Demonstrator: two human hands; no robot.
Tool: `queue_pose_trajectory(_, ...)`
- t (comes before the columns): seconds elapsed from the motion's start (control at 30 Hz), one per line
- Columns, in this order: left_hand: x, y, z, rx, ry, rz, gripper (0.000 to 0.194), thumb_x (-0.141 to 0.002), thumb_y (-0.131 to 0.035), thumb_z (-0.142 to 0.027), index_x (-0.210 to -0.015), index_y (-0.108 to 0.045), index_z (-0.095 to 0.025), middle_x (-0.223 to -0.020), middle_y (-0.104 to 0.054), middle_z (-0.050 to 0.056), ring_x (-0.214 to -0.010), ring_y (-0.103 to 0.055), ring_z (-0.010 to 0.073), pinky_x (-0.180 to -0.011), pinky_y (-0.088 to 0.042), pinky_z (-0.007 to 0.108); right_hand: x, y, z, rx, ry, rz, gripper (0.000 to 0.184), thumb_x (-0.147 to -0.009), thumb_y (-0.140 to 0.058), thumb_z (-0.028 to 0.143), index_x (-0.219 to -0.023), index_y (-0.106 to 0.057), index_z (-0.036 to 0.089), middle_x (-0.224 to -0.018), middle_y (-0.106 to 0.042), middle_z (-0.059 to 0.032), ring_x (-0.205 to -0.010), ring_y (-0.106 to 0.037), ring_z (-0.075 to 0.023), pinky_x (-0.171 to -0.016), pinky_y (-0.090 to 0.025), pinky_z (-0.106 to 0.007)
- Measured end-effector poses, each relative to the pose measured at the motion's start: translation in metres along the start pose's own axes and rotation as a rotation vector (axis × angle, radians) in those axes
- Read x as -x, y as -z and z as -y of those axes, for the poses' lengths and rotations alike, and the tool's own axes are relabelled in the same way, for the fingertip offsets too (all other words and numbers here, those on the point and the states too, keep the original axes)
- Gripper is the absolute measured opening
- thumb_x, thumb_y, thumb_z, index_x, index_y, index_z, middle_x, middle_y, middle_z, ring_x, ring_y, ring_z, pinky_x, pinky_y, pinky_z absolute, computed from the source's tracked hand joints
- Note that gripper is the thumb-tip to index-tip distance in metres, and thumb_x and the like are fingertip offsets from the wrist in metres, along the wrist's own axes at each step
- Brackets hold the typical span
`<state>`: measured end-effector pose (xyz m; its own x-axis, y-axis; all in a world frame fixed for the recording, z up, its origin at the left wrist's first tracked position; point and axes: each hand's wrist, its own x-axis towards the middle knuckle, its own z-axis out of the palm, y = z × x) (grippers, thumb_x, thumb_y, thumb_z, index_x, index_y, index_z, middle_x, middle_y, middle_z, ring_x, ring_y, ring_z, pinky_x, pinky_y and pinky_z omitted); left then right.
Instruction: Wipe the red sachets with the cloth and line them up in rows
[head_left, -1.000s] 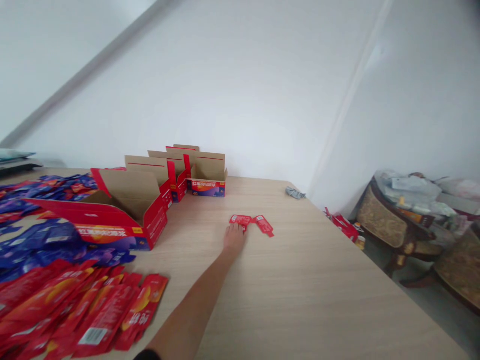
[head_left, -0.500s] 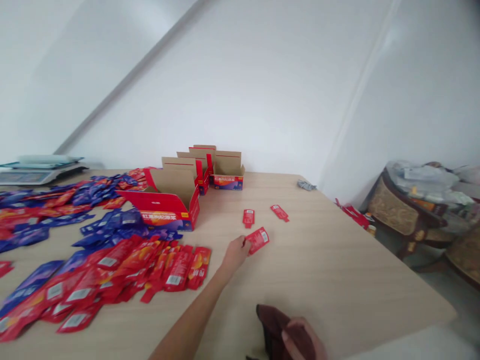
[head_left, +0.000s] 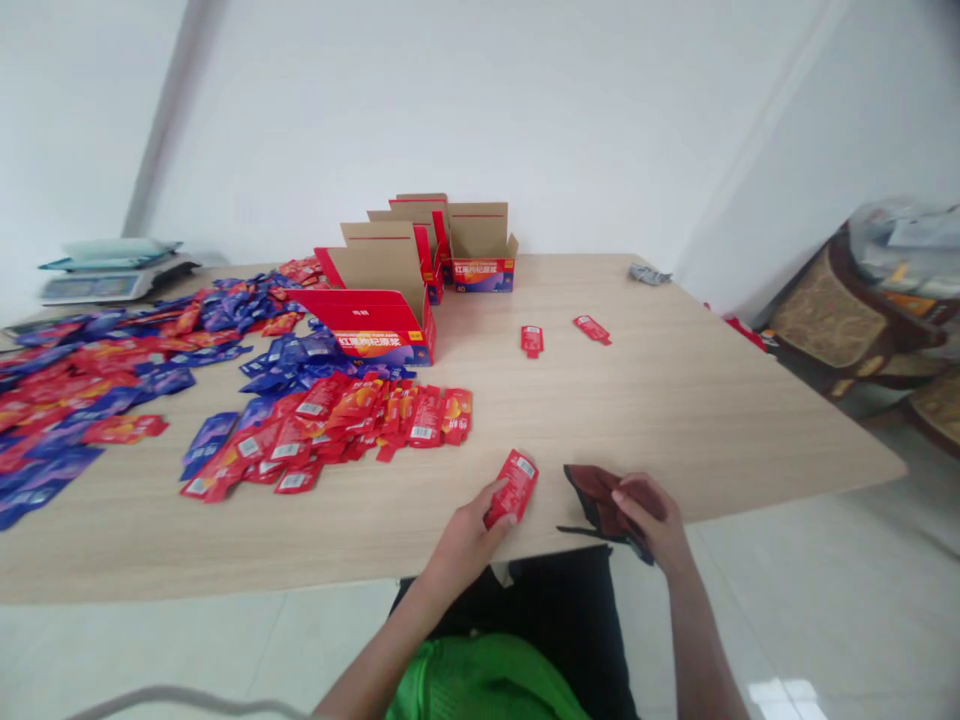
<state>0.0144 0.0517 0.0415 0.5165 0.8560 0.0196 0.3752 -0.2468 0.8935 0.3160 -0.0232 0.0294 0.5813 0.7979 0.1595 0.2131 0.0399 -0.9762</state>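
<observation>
My left hand [head_left: 471, 535] pinches a red sachet [head_left: 516, 485] with a white label, just above the near edge of the table. To its right, my right hand [head_left: 651, 515] is closed on a floppy brown pouch [head_left: 596, 490] with black edging, its near side gaping. What lies inside the pouch is hidden from me. Two more red sachets lie apart on the table, one upright [head_left: 532, 340] and one slanted [head_left: 592, 329]. Left of my hands spreads a pile of red sachets [head_left: 330, 425], with blue sachets [head_left: 300, 355] behind it.
Several red-and-blue cartons with raised brown flaps stand behind the pile, the nearest carton [head_left: 382, 335] largest in view. Mixed sachets [head_left: 112, 370] cover the table's left side. A scale [head_left: 112, 283] stands at the back left, a crumpled grey scrap [head_left: 649, 274] at the back right. Patterned chairs [head_left: 825, 310] are beyond.
The view has tipped downward. My left hand has drawn the red sachet back toward the near table edge, closer to the pouch. The pouch in my right hand now gapes wider.
</observation>
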Motion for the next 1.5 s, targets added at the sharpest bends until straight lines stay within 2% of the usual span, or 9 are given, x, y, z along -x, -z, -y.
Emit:
queue_pose_trajectory(0.27, 0.027, 0.001, -0.013, -0.647, -0.135, 0.207, 0.061, -0.098, -0.075, -0.044, -0.152, -0.054, -0.027, -0.116, -0.072, 0.007, -0.096, -0.075, 0.0245, -0.083, -0.060, 0.032, 0.003, -0.001, 0.002, -0.033, -0.060, 0.009, 0.052, -0.067, -0.089, 0.068, -0.084, -0.071, 0.023, -0.082, -0.070, -0.0036, -0.079, -0.067, -0.0229, -0.065, -0.056, -0.033)
queue_pose_trajectory(0.4, 0.045, -0.011, -0.010, -0.761, -0.267, 0.138, 0.050, -0.098, -0.075, -0.040, -0.144, -0.059, -0.028, -0.114, -0.068, 0.006, -0.098, -0.070, 0.0245, -0.083, -0.061, 0.034, -0.001, -0.003, 0.001, -0.045, -0.096, 0.033, 0.048, -0.070, -0.091, 0.061, -0.089, -0.072, 0.022, -0.087, -0.071, -0.0040, -0.082, -0.068, -0.0221, -0.066, -0.057, -0.031)
queue_pose_trajectory(0.67, 0.067, -0.033, 0.009, -0.820, -0.552, 0.054, 0.042, -0.103, -0.064, -0.020, -0.145, -0.060, -0.023, -0.150, -0.059, 0.011, -0.137, -0.055, 0.0305, -0.111, -0.051, 0.045, -0.009, -0.029, 0.039, -0.050, 0.029, -0.194, 0.037, -0.083, -0.086, 0.049, -0.099, -0.068, 0.020, -0.093, -0.071, -0.0031, -0.079, -0.067, -0.0178, -0.069, -0.055, -0.029)
queue_pose_trajectory(0.77, 0.065, -0.031, 0.015, -0.772, -0.602, 0.067, 0.036, -0.106, -0.059, -0.019, -0.142, -0.062, -0.022, -0.148, -0.062, 0.011, -0.139, -0.055, 0.0283, -0.112, -0.051, 0.043, 0.004, -0.053, 0.057, 0.157, 0.311, 0.042, 0.023, -0.090, -0.080, 0.039, -0.101, -0.069, 0.023, -0.100, -0.072, -0.0051, -0.094, -0.068, -0.0220, -0.083, -0.057, -0.036)
queue_pose_trajectory(0.9, 0.062, -0.031, 0.023, -0.728, -0.654, 0.014, 0.023, -0.106, -0.058, -0.017, -0.125, -0.070, -0.018, -0.124, -0.074, 0.010, -0.123, -0.066, 0.0260, -0.109, -0.054, 0.044, 0.020, -0.082, 0.048, 0.365, 0.711, 0.663, 0.010, -0.097, -0.069, 0.024, -0.105, -0.069, 0.028, -0.102, -0.075, -0.0037, -0.099, -0.068, -0.0233, -0.096, -0.057, -0.042)
queue_pose_trajectory(0.97, 0.062, -0.032, 0.024, -0.720, -0.654, 0.007, 0.019, -0.106, -0.059, -0.016, -0.120, -0.072, -0.017, -0.121, -0.076, 0.009, -0.119, -0.068, 0.0253, -0.108, -0.055, 0.044, 0.019, -0.092, 0.036, 0.412, 0.798, 0.748, 0.011, -0.098, -0.067, 0.021, -0.106, -0.069, 0.028, -0.101, -0.075, -0.0032, -0.100, -0.068, -0.0233, -0.098, -0.056, -0.043)
queue_pose_trajectory(1.3, 0.056, -0.027, 0.026, -0.724, -0.702, -0.025, 0.017, -0.109, -0.056, -0.020, -0.109, -0.073, -0.018, -0.143, -0.070, 0.004, -0.132, -0.064, 0.0214, -0.112, -0.051, 0.037, -0.077, -0.114, 0.027, 0.672, 0.863, 0.440, 0.004, -0.102, -0.066, 0.026, -0.105, -0.067, 0.024, -0.098, -0.074, -0.0057, -0.097, -0.064, -0.0261, -0.088, -0.054, -0.042)
queue_pose_trajectory(1.43, 0.056, -0.028, 0.024, -0.724, -0.668, -0.006, 0.019, -0.109, -0.055, -0.019, -0.111, -0.074, -0.020, -0.144, -0.070, 0.004, -0.133, -0.064, 0.0202, -0.113, -0.050, 0.036, -0.065, -0.100, 0.047, 0.542, 0.812, 0.196, 0.015, -0.096, -0.073, 0.024, -0.110, -0.066, 0.026, -0.101, -0.073, -0.0056, -0.099, -0.065, -0.0268, -0.091, -0.055, -0.045)
queue_pose_trajectory(1.5, 0.055, -0.028, 0.022, -0.705, -0.657, -0.012, 0.022, -0.110, -0.053, -0.019, -0.111, -0.074, -0.020, -0.141, -0.071, 0.005, -0.133, -0.064, 0.0199, -0.113, -0.050, 0.036, -0.037, -0.091, 0.054, 0.467, 0.813, 0.255, 0.021, -0.094, -0.075, 0.022, -0.112, -0.065, 0.027, -0.101, -0.072, -0.0049, -0.099, -0.065, -0.0260, -0.092, -0.055, -0.045)
